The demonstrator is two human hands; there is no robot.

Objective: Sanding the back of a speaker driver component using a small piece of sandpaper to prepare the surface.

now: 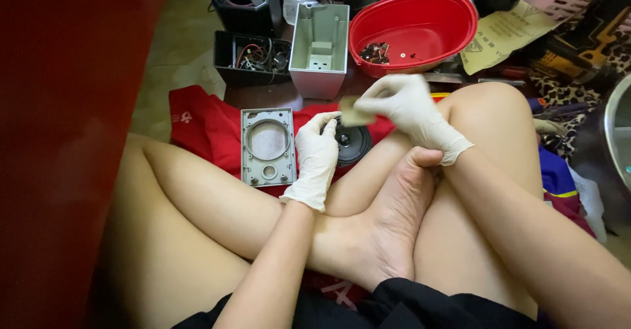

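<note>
A broad red panel (pixel 66 145) fills the left edge, blurred and cut off, so what it belongs to is hard to tell. The person sits cross-legged on a red cloth (pixel 197 122), most of it hidden under the legs. Far ahead sits a red oval tub (pixel 427 23) with a small heap of dark bits inside, too small to make out. Left of it stands an open grey speaker case (pixel 321 46), and further left a black tray (pixel 253 58) of tangled wires. Near the left knee lies a grey front panel (pixel 267 146) with a round mesh grille.

The left hand (pixel 317 158), in a white glove, rests its fingers on a black round speaker (pixel 353 143), half covering it. The right hand (pixel 409 109), also gloved, pinches a small tan pad (pixel 355 114) just above the speaker; its far edge is blurred.
</note>
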